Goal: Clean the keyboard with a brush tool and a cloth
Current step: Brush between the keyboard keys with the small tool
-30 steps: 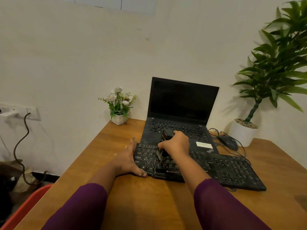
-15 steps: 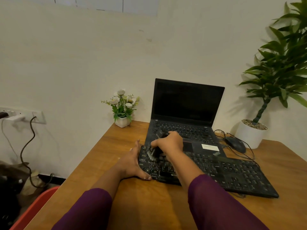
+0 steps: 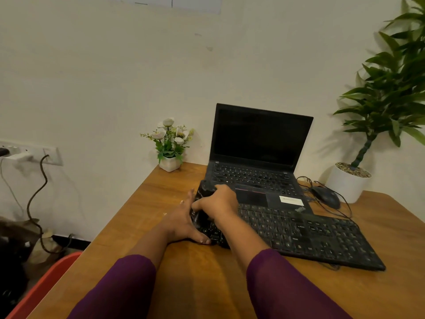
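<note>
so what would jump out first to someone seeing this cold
The hands meet at the left end of the black keyboard, mid-view: the right hand grips a black brush on the keys, while the left hand rests open against that end. Behind it stands an open laptop with a dark screen, and a tall green plant fills the far right corner.

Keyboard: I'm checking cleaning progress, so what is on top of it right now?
On the keyboard, at its left end, the right hand grips a black brush tool; the left hand rests against that edge. The bristles and the keys beneath the hands are hidden.
</note>
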